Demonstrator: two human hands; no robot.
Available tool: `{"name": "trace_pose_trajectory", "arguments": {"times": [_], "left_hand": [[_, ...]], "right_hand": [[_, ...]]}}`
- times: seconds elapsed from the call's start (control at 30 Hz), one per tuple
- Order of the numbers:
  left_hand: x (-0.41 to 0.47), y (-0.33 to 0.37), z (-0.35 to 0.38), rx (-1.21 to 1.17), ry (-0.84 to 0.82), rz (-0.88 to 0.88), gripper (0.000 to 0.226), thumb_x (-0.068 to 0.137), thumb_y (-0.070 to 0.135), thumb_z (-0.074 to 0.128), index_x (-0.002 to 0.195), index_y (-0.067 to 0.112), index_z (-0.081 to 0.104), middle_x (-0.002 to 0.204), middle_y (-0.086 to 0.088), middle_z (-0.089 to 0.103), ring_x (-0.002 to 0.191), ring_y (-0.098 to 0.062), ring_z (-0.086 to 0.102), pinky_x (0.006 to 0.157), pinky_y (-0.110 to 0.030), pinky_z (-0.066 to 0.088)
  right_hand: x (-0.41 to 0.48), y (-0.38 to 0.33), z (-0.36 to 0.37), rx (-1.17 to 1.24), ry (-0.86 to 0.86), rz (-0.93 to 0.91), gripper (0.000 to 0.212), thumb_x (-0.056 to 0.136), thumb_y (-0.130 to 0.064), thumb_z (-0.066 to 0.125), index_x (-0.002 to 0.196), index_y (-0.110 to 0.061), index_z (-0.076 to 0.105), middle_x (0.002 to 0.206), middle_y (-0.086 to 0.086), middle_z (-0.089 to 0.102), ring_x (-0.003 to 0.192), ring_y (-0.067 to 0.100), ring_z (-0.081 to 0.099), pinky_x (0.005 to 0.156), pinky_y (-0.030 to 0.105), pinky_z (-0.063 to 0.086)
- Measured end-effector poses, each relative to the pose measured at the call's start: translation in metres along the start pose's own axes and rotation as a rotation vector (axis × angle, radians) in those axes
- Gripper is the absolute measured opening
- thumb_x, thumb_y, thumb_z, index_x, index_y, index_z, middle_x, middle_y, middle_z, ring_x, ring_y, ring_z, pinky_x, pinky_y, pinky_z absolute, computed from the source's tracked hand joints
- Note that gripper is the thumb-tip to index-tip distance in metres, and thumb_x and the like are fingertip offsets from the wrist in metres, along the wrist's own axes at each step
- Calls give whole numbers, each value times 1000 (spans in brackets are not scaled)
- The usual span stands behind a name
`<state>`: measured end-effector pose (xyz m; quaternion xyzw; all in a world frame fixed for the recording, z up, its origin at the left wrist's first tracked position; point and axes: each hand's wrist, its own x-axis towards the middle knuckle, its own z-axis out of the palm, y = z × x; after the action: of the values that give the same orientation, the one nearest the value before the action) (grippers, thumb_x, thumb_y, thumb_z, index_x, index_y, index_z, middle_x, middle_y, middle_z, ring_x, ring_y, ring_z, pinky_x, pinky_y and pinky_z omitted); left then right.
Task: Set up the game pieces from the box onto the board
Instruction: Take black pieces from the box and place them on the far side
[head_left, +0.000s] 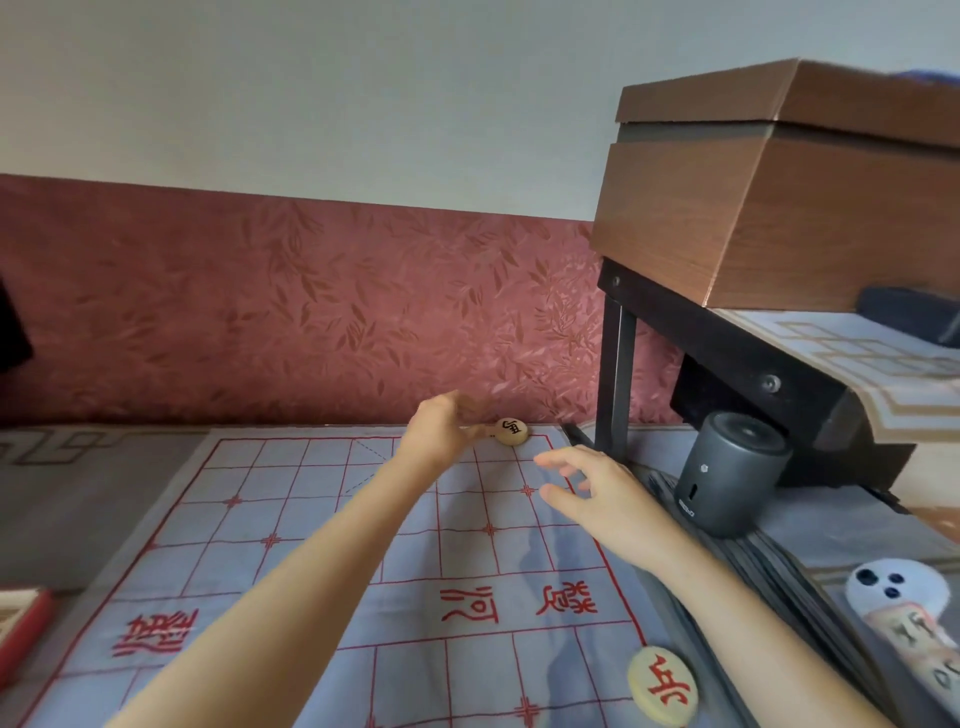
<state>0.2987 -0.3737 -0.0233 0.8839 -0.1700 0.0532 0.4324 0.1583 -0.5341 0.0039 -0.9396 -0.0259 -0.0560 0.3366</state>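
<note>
A blue cloth board (311, 571) with red grid lines and red characters lies in front of me. A round pale piece with a black character (511, 431) lies flat at the board's far right corner. My left hand (441, 431) reaches out to it, blurred, with one fingertip at the piece's left edge and the other fingers loosely raised. My right hand (587, 493) hovers over the board's right edge, fingers spread and holding nothing. A pale piece with a red character (662, 686) lies at the near right edge. A red box (21, 618) shows at the left edge.
A dark grey cylinder (732, 473) stands right of the board under a black low table (727, 338) carrying a brown box (779, 197). A white phone (893, 587) and more pale pieces (914, 639) lie at the near right. A red patterned wall backs the board.
</note>
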Motion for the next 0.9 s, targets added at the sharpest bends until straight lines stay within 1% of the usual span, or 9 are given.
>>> {"name": "trace_pose_trajectory", "arguments": {"times": [0.13,0.17,0.27,0.33,0.43,0.57,0.67,0.8,0.9], "left_hand": [[-38,7,-44,27,-85,57,39,80,16,70,116,10,59,107,-3,64,90,-14,59,81,-22,47],[-49,7,-56,40,-93,66,37,80,16,70,115,10,60,108,-3,65,88,-12,59,80,-20,46],[-84,3,-90,93,-96,83,34,80,17,70,113,11,63,108,-4,67,87,-9,59,77,-12,43],[-111,-3,-114,121,-97,70,31,80,17,70,110,12,64,105,-2,67,86,-9,60,76,-11,45],[-149,-14,-146,145,-92,19,28,81,17,69,108,14,66,99,1,67,86,-9,62,82,-19,49],[-201,-37,-190,127,10,-60,23,82,17,67,105,17,68,91,7,66,89,-9,63,81,-16,44],[-237,-56,-221,149,58,-95,22,81,17,68,103,19,68,94,6,68,89,-7,63,82,-15,44],[-284,-78,-259,181,142,-129,21,79,15,71,99,22,66,97,5,68,93,-10,64,85,-27,51],[-313,-93,-282,236,198,-181,21,78,23,73,99,26,68,97,10,68,92,-6,63,83,-27,52]], "right_hand": [[-7,-16,6,44,-14,-7,33,91,-21,57,124,-25,55,101,-25,47,102,4,48,89,19,31],[-10,-21,9,52,-27,-9,33,91,-21,57,124,-25,55,103,-24,49,104,4,49,90,19,33],[-17,-38,21,46,-73,-25,33,90,-22,58,123,-25,56,120,-12,56,115,5,49,98,24,37],[-22,-54,32,32,-119,-47,33,90,-24,58,123,-25,56,125,-10,56,115,4,48,100,25,37],[-29,-84,47,30,-155,-92,33,89,-26,59,122,-26,56,124,-11,57,113,2,48,101,27,38],[-41,-129,79,38,-216,-165,35,89,-26,60,123,-24,57,122,-12,58,111,2,50,97,23,38],[-49,-159,108,37,-277,-229,36,88,-26,61,124,-24,56,125,-10,58,112,3,50,100,24,39],[-59,-196,143,50,-346,-290,39,88,-26,62,127,-22,54,128,-10,55,115,3,49,95,19,36],[-65,-220,165,72,-384,-326,39,88,-24,63,126,-20,56,127,-7,57,116,7,51,96,20,37]]}}
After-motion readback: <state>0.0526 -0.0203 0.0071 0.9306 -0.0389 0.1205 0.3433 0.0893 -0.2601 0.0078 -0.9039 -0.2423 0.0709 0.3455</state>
